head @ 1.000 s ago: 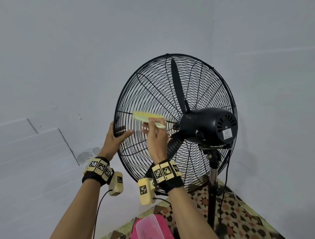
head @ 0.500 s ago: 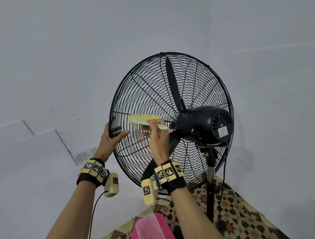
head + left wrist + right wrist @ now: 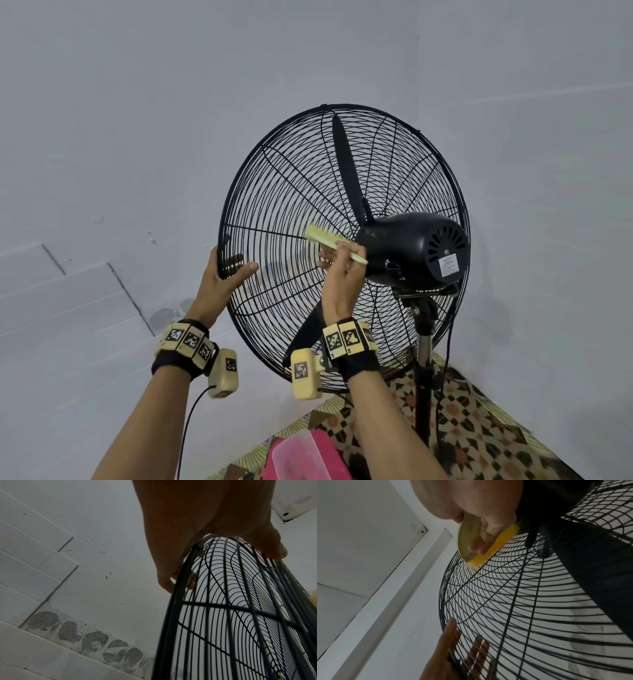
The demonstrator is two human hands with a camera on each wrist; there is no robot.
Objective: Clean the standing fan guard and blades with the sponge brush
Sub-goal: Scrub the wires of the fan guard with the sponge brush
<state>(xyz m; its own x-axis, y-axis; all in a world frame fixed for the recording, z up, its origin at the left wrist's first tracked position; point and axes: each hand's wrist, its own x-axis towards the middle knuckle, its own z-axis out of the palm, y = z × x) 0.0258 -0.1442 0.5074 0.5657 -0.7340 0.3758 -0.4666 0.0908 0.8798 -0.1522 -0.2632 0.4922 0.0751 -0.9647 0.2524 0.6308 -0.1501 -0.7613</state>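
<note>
left hand (image 3: 219,277) is clamping the fan guard (image 3: 274,192) rim, steadying it | right hand (image 3: 342,274) is gripping the sponge brush (image 3: 323,236), scrubbing wires beside the motor housing (image 3: 414,246)

Brush (image 3: 323,236) on guard (image 3: 274,192), left of motor (image 3: 411,246)

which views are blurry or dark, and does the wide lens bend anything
Head view: evenly lit and sharp on the guard, soft at the floor edge, wall lines bowed by the lens. Left wrist view: dim, left hand in shadow, near wires smeared. Right wrist view: right hand and brush soft, blade a dark mass, guard rings stretched.
</note>
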